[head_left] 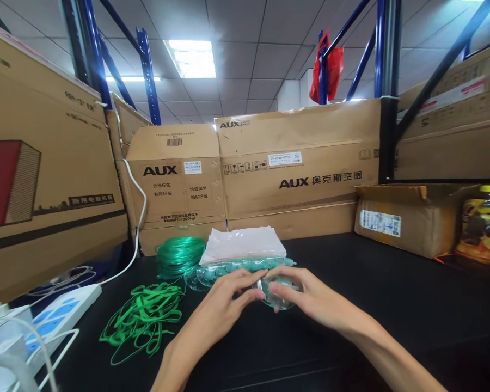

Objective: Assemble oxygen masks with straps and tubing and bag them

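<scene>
Above the black tabletop, both hands hold a clear, green-tinted plastic face mask [283,301]. My left hand [233,296] pinches its left edge, beside a small pale strip. My right hand [310,296] wraps round the other side, its thumb lying across the front. Fingers cover much of the mask. Just behind the hands lies a row of similar nested clear green masks [228,267]. A stack of white plastic bags [243,245] sits behind that row. To the left are a loose heap of green elastic straps [147,316] and a coil of green tubing [179,256].
A white power strip [65,316] with plugs and cables stands at the left edge. Large cardboard boxes [294,179] wall off the back. At right are an open carton [396,218] and a bottle with a yellow cap [484,223]. Blue rack posts [147,81] rise behind.
</scene>
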The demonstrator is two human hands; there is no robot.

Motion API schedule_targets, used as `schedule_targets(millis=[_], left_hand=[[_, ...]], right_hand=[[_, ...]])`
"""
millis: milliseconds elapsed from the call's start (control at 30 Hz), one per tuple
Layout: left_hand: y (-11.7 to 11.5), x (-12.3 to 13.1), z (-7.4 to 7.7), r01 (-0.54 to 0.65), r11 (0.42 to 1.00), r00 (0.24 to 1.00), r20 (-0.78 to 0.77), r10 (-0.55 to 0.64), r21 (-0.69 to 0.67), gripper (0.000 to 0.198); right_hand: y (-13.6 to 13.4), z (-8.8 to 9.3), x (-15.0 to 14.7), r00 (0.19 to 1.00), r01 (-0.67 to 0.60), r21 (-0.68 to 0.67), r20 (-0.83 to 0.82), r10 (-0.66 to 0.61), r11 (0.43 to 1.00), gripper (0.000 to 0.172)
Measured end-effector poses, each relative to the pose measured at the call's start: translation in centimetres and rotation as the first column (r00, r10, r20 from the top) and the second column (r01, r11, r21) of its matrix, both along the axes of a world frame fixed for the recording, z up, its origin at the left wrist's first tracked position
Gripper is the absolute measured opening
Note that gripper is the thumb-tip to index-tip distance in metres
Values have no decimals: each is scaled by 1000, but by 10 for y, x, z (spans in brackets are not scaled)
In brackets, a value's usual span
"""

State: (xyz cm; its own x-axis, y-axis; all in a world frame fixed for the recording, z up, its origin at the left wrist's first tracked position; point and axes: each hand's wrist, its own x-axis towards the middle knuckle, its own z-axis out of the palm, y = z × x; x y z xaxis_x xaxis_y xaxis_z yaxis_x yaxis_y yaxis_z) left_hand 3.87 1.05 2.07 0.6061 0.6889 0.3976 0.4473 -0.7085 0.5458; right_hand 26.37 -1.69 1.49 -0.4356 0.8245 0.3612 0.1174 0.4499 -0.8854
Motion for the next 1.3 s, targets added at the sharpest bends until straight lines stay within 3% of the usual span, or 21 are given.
schedule_targets(millis=[233,533,733,833,1000,1200,1300], left_hand=[[0,4,-2,-6,999,990,138,13,-51,42],[4,-8,1,39,970,965,260,26,-241,40],[14,-3,-8,-66,930,929,318,190,-362,44],[15,-3,-10,-110,894,933,266,244,-435,47],[13,-6,-8,-126,918,950,220,220,-375,48],[14,-3,-7,-161,918,918,288,274,-363,47],[17,-6,-9,-212,923,931,219,291,-322,49]], right_hand=[[-2,2,-3,998,-9,-52,-60,5,999,39],[-1,3,-12,997,-14,-75,-82,8,997,38],[4,-3,-11,998,27,-81,-61,-32,996,32],[4,-4,-11,998,58,-46,-20,-59,997,28],[4,-7,-8,1000,23,-6,17,-22,1000,30],[1,-7,-13,999,30,24,32,-31,999,24],[0,-7,-18,999,34,40,22,-35,999,21]])
